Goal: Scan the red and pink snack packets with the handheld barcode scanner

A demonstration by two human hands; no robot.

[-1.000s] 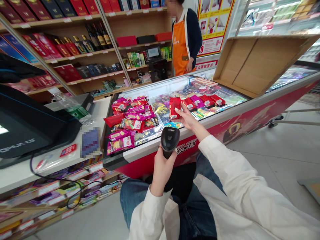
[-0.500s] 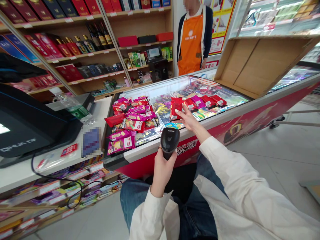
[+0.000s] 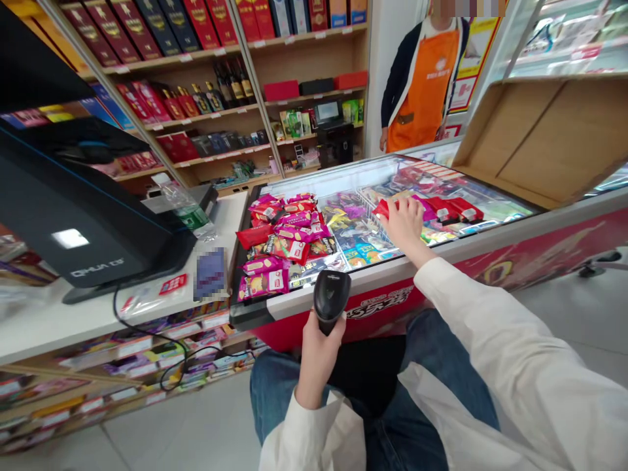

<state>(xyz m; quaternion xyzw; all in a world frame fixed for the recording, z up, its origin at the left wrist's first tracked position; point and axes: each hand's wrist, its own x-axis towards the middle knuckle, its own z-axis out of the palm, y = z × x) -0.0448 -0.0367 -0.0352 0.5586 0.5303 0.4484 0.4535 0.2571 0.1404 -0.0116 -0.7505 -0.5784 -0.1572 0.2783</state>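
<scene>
My left hand is wrapped round the handle of a black barcode scanner, held upright in front of the freezer's near edge. My right hand reaches over the glass top of the chest freezer and rests palm down on a red snack packet, fingers curled over it. More red and pink packets lie in a row just right of that hand. A pile of red, pink and dark packets covers the left part of the glass.
A black checkout screen stands on the white counter at left, with a plastic bottle behind it. An open cardboard box sits on the freezer's right. A person in an orange apron stands behind the freezer. Shelves of boxes and bottles line the back.
My right hand has lowered the upright red packet flat onto the glass, farther back beside the row. The view shifted, and the person in the apron moved right. The scanner hand stayed.
</scene>
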